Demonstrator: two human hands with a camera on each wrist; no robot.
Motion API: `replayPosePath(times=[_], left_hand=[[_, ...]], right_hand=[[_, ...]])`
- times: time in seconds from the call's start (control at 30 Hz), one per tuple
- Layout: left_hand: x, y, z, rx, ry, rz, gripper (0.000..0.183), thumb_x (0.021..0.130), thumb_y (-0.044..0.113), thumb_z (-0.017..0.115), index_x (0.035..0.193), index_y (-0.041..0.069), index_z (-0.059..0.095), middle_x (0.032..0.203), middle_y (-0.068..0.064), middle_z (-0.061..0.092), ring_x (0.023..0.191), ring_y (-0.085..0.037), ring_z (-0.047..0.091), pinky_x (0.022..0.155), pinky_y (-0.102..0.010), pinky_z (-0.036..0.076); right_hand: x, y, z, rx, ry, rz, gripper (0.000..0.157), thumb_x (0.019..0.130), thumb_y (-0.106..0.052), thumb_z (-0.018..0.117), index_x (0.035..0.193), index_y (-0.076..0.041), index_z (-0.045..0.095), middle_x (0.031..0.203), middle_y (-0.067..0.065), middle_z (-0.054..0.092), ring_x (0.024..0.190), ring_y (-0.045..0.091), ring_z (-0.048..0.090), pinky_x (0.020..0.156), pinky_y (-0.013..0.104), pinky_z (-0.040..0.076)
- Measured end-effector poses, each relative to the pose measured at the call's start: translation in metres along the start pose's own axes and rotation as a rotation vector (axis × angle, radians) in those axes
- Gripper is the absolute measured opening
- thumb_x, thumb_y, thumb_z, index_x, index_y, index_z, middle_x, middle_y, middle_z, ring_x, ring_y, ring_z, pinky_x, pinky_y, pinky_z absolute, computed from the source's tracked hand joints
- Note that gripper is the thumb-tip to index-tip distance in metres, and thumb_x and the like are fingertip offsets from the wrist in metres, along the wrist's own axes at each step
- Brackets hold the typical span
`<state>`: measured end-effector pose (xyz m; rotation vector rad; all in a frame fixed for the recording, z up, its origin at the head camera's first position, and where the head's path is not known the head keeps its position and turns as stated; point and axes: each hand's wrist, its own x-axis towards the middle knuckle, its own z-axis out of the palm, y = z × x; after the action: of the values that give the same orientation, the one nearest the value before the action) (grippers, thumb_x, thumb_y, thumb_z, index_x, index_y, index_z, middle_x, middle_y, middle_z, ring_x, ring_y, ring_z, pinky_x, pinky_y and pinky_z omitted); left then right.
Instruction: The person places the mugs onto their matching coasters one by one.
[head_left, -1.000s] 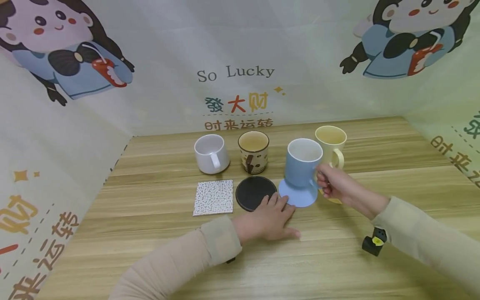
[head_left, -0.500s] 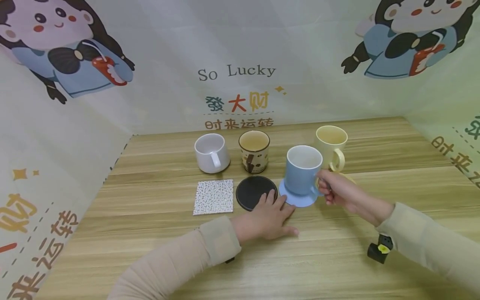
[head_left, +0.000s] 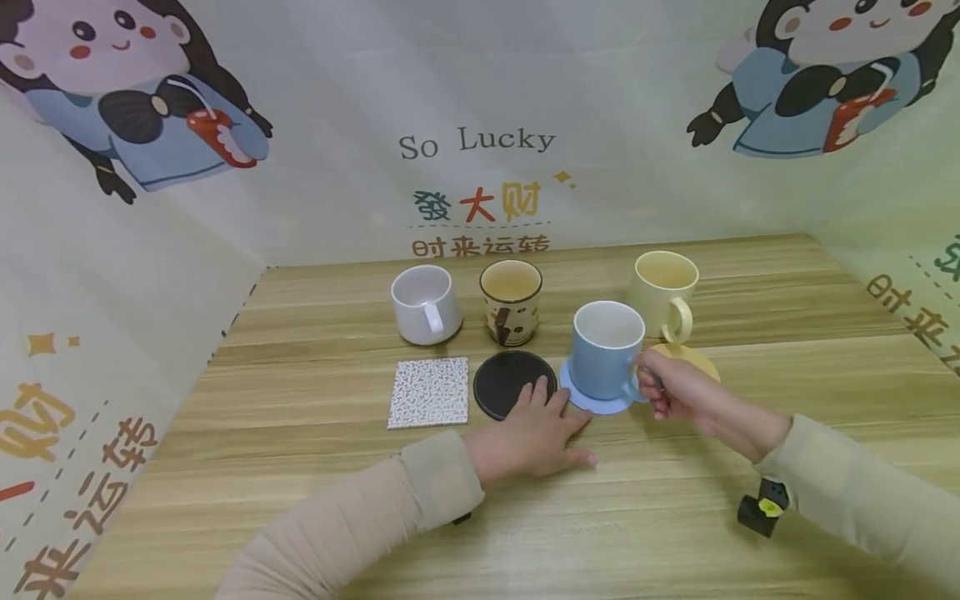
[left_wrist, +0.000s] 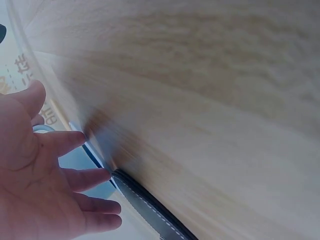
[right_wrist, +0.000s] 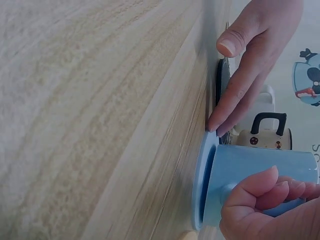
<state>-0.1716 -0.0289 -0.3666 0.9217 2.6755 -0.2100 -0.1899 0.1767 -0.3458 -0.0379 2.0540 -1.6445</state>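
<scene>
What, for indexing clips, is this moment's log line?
right hand: grips blue mug; blue mug: over blue coaster, contact unclear; left hand: at blue coaster and black coaster

Right of centre in the head view, the mug [head_left: 603, 358] is light blue with a white inside, its coaster [head_left: 588, 405] periwinkle; the round coaster [head_left: 501, 380] at centre is plain black, and the square coaster [head_left: 428, 393] white with dark squiggles. Above, left to right: white cup [head_left: 422, 312], dark-rimmed cream cup [head_left: 513, 317] with brown-black motifs, pale yellow mug [head_left: 654, 298].

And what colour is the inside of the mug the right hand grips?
The mug is white inside; the head view shows it best.
</scene>
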Motion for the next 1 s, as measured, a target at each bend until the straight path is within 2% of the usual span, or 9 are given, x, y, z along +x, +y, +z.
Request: replayPosePath(times=[0.27, 0.5, 1.0], left_hand=[[0.0006, 0.0000, -0.0003, 0.008, 0.011, 0.000, 0.063, 0.089, 0.062, 0.035, 0.143, 0.030, 0.032, 0.148, -0.010, 0.026, 0.136, -0.039, 0.018, 0.110, -0.047, 0.018], [0.0010, -0.0005, 0.0000, 0.021, 0.021, 0.003, 0.063, 0.089, 0.062, 0.036, 0.143, 0.029, 0.032, 0.148, -0.010, 0.027, 0.135, -0.039, 0.020, 0.109, -0.047, 0.020], [0.0008, 0.0007, -0.0002, 0.022, 0.018, 0.001, 0.064, 0.088, 0.062, 0.036, 0.143, 0.029, 0.031, 0.148, -0.011, 0.027, 0.136, -0.037, 0.020, 0.109, -0.047, 0.020]], right_hand=[[0.0005, 0.0036, 0.0003, -0.012, 0.004, -0.007, 0.035, 0.093, -0.030, 0.031, 0.061, -0.017, 0.032, 0.057, -0.006, 0.034, 0.053, 0.008, 0.034, 0.052, 0.021, 0.036], [0.0039, 0.0067, 0.0013, -0.006, 0.017, 0.022, 0.033, 0.089, -0.032, 0.033, 0.060, -0.016, 0.033, 0.056, -0.006, 0.035, 0.052, 0.009, 0.034, 0.052, 0.021, 0.036], [-0.0032, 0.0055, 0.0067, -0.016, -0.016, 0.008, 0.036, 0.094, -0.029, 0.029, 0.061, -0.016, 0.031, 0.058, -0.005, 0.034, 0.054, 0.009, 0.034, 0.054, 0.021, 0.036]])
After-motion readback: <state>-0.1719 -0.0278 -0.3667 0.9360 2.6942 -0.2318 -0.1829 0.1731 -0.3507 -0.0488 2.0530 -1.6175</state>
